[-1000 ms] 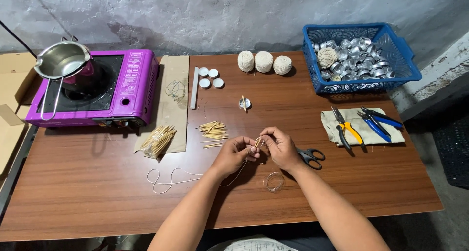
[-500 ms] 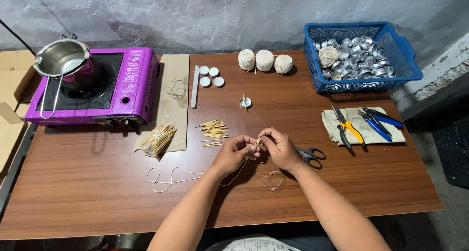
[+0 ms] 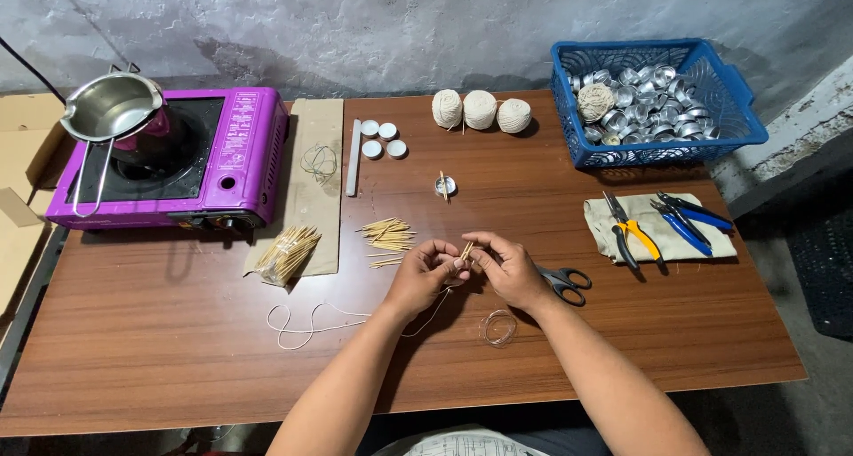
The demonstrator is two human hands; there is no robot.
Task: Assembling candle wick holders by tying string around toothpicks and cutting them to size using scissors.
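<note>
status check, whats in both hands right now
Left hand and right hand together, pinching small wooden sticks. White string trails left across table. Scissors beside right hand, untouched.

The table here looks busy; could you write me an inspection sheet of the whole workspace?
Surface: brown wooden table.
Job's things: small sticks pinched between both hands; white string trails left from them.
Clutter: stick pile, bagged sticks, scissors, wire coil, three string balls, pliers on cloth, blue basket of metal cups, purple stove with steel pot.
Hands: left hand and right hand meet at the sticks.
Cables: nothing seen.
Surroundings: grey wall, cardboard at left.
</note>
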